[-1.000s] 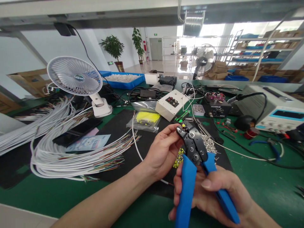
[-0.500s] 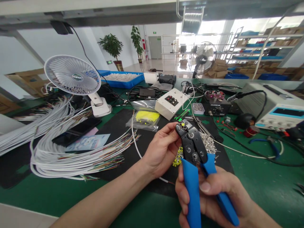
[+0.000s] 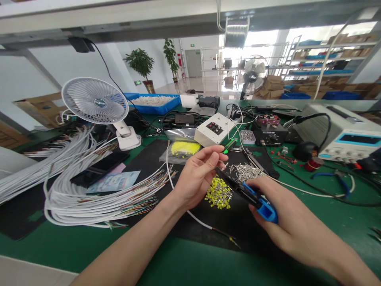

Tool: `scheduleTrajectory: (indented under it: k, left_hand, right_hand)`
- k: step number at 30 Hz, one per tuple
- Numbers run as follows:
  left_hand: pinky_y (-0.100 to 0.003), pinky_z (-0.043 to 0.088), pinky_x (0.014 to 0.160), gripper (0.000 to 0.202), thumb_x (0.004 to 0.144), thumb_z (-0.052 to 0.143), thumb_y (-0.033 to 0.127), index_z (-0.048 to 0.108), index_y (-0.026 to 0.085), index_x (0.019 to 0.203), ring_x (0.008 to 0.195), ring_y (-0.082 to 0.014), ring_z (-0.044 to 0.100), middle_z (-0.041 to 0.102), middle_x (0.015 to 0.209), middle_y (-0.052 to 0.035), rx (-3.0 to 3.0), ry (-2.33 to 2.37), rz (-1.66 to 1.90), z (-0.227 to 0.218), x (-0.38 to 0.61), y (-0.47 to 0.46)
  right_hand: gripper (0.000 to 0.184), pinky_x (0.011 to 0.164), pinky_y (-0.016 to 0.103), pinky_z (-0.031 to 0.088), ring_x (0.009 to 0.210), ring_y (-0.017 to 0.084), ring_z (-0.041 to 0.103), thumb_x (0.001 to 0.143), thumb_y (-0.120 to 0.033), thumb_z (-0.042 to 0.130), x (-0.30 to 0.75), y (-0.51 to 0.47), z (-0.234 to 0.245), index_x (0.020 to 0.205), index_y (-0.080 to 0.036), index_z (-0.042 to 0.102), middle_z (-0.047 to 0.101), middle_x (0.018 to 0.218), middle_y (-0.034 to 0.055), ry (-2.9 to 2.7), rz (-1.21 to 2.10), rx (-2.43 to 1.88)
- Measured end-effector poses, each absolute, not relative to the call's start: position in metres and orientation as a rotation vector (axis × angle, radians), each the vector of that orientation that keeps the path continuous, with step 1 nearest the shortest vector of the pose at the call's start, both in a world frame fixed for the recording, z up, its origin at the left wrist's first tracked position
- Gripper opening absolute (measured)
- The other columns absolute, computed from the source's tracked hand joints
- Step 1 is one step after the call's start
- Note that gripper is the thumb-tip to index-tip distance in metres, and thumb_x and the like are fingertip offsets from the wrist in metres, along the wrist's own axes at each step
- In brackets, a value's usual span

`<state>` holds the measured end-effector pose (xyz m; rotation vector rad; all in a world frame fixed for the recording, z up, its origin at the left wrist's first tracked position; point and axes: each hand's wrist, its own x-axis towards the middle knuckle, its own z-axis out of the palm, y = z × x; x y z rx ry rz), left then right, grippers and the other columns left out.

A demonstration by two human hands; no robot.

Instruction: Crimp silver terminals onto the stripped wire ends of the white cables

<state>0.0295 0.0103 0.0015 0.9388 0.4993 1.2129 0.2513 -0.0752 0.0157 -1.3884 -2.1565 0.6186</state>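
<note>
My right hand is wrapped round crimping pliers with blue handles, now turned edge-on and pointing up-left. Their dark jaws end close to the fingers of my left hand. That hand is pinched closed; whatever is between its fingertips is too small to make out. A white cable passes under my left forearm, and its stripped end shows dark thin wires with a yellow-collared tip. Just below the pliers' jaws lies a heap of yellow wire ferrules. Bare metal pins lie in a pile behind the pliers.
A bundle of white cables fills the left, beside a dark phone and a white fan. Behind are a bag of yellow pieces, a switch box and green tweezers. A power supply stands right.
My right hand has rolled the crimping pliers onto their edge and lowered their jaws from my left fingertips. The yellow ferrule heap and cable end are now uncovered. My left hand stays pinched.
</note>
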Motion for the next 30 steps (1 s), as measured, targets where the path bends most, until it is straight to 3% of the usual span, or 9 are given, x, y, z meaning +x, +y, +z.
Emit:
scheduleTrajectory:
  k: [3, 7, 13, 20, 25, 30]
  left_hand:
    - [-0.020, 0.050, 0.074, 0.019, 0.092, 0.073, 0.030, 0.074, 0.018, 0.107, 0.076, -0.0090, 0.064, 0.071, 0.089, -0.0019, 0.957, 0.548, 1.248, 0.002, 0.025, 0.013]
    - [-0.021, 0.049, 0.071, 0.019, 0.091, 0.073, 0.034, 0.075, 0.016, 0.096, 0.073, -0.0103, 0.063, 0.068, 0.082, -0.0021, 0.990, 0.589, 1.235, 0.006, 0.025, 0.008]
    - [-0.021, 0.048, 0.071, 0.019, 0.089, 0.075, 0.035, 0.077, 0.016, 0.091, 0.073, -0.0114, 0.062, 0.069, 0.079, -0.0034, 1.109, 0.611, 1.220, 0.007, 0.022, 0.009]
    - [-0.024, 0.052, 0.077, 0.017, 0.086, 0.077, 0.030, 0.079, 0.015, 0.094, 0.085, -0.0185, 0.068, 0.075, 0.092, -0.0094, 1.819, 0.795, 0.937, 0.037, -0.015, 0.019]
    - [-0.028, 0.052, 0.086, 0.013, 0.093, 0.067, 0.027, 0.077, 0.020, 0.099, 0.094, -0.0204, 0.068, 0.074, 0.102, -0.0069, 2.304, 0.838, 0.666, 0.060, -0.026, 0.014]
    - [-0.028, 0.049, 0.085, 0.014, 0.098, 0.059, 0.026, 0.072, 0.020, 0.096, 0.094, -0.0194, 0.066, 0.072, 0.102, -0.0062, 2.548, 0.857, 0.599, 0.063, -0.022, 0.009]
  right_hand:
    - [0.059, 0.093, 0.049, 0.052, 0.109, 0.031, 0.059, 0.073, -0.011, 0.056, 0.255, -0.067, 0.010, 0.131, -0.019, 0.051, 0.062, 0.121, 0.0128, -2.322, 0.132, -1.374]
    - [0.055, 0.086, 0.047, 0.055, 0.106, 0.032, 0.058, 0.073, -0.014, 0.054, 0.253, -0.061, 0.005, 0.128, -0.015, 0.053, 0.063, 0.116, 0.0140, -2.392, -0.139, -1.403]
    - [0.054, 0.081, 0.044, 0.056, 0.105, 0.031, 0.060, 0.073, -0.015, 0.054, 0.254, -0.059, 0.006, 0.126, -0.015, 0.053, 0.063, 0.114, 0.0141, -2.414, -0.241, -1.405]
    - [0.053, 0.082, 0.044, 0.056, 0.105, 0.032, 0.059, 0.072, -0.017, 0.055, 0.254, -0.056, 0.003, 0.125, -0.013, 0.055, 0.064, 0.116, 0.0153, -2.459, -0.332, -1.440]
    - [0.054, 0.089, 0.046, 0.053, 0.106, 0.034, 0.057, 0.075, -0.019, 0.059, 0.253, -0.055, 0.000, 0.128, -0.010, 0.055, 0.064, 0.118, 0.0168, -2.499, -0.401, -1.422]
    - [0.052, 0.089, 0.049, 0.052, 0.108, 0.036, 0.056, 0.077, -0.018, 0.060, 0.251, -0.055, -0.002, 0.128, -0.009, 0.055, 0.062, 0.120, 0.0189, -2.494, -0.390, -1.406]
